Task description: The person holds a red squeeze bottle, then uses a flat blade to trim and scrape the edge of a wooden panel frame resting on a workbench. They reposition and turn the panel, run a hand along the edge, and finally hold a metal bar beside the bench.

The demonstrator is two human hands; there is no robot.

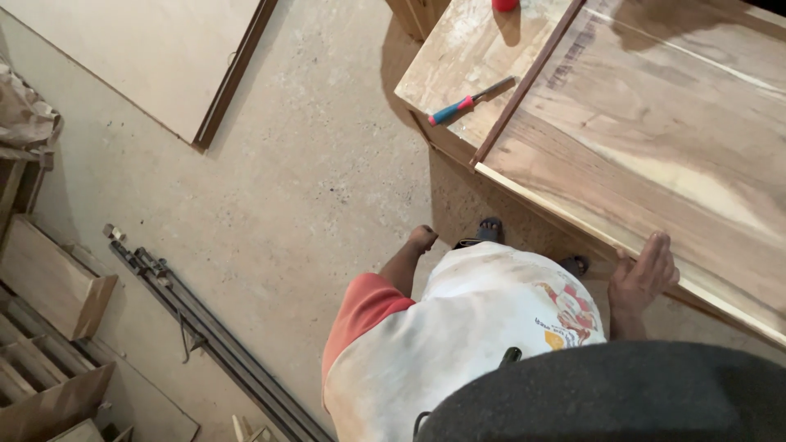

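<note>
Wooden panel (655, 155) on workbench (458, 57), concrete floor (311, 188)

Left hand (422, 238) hanging low at the near left, fingers curled in loosely, holding nothing, arm bare below an orange sleeve. Right hand (644, 274) out to the right, flat and palm down, fingers straight and close together.

- We see a wooden workbench (458, 57) carrying a big wood panel (655, 139), a thin dark strip (528, 82) and a chisel (471, 101).
- On the concrete floor (311, 180) lie long metal clamps (213, 344) and a flat board (147, 57).
</note>
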